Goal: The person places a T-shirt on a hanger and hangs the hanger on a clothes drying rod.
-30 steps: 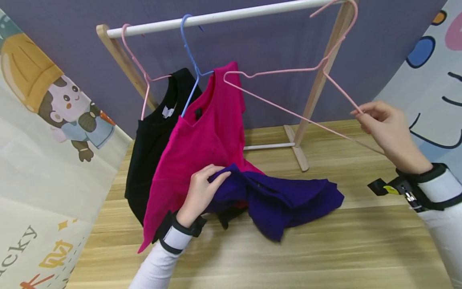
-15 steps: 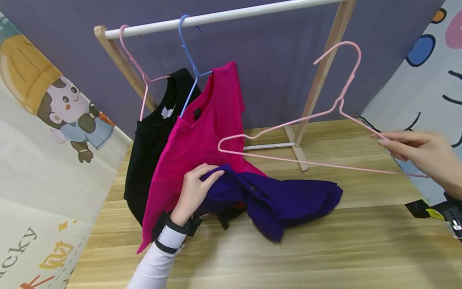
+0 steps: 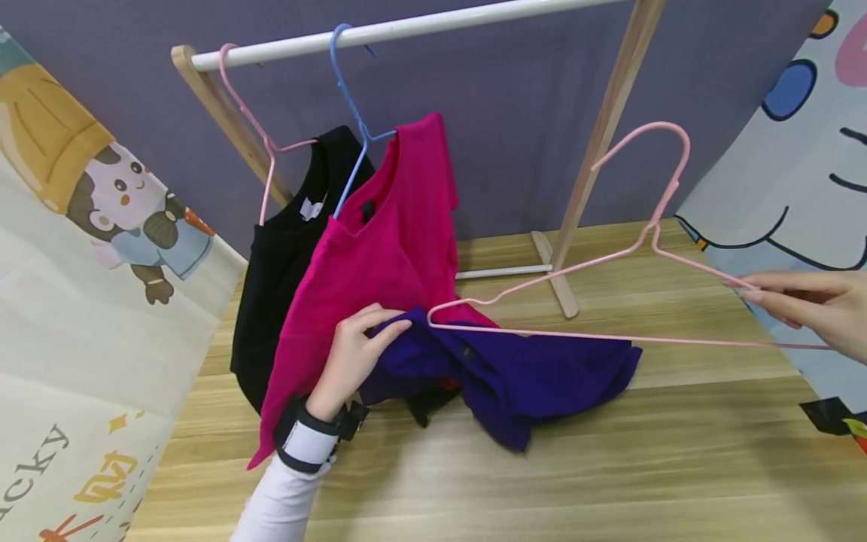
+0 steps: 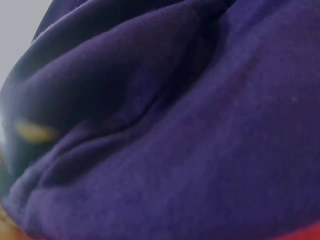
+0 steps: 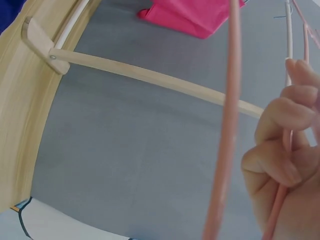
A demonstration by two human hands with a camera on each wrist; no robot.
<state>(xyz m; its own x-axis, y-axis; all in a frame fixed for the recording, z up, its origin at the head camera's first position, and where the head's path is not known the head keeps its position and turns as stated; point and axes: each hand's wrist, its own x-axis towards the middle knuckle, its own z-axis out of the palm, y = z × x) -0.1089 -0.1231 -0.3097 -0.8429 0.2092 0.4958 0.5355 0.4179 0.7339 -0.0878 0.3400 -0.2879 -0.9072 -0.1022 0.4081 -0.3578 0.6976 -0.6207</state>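
My left hand (image 3: 355,346) pinches the edge of a dark purple garment (image 3: 515,391) between thumb and fingers. The rest of the garment lies crumpled on the wooden table; its kind is hard to tell. Purple folds (image 4: 210,150) fill the left wrist view. At the right, my right hand (image 3: 813,301) grips a bare pink wire hanger (image 3: 576,266) by its right shoulder, hook upward. The hanger's left corner overlaps the purple cloth, close to my left fingertips; contact cannot be told. In the right wrist view, curled fingers (image 5: 280,130) wrap the pink wire.
A wooden rack with a white rail (image 3: 460,21) stands behind. On its left hang a black sleeveless top (image 3: 267,301) on a pink hanger (image 3: 247,113) and a magenta top (image 3: 386,248) on a blue hanger (image 3: 352,90). The rack's foot (image 3: 557,282) stands behind the purple garment.
The pink hanger has come down from rail height to just over the purple cloth, turning flatter. My right hand has moved right and lower; the left keeps its pinch, shifting slightly left.
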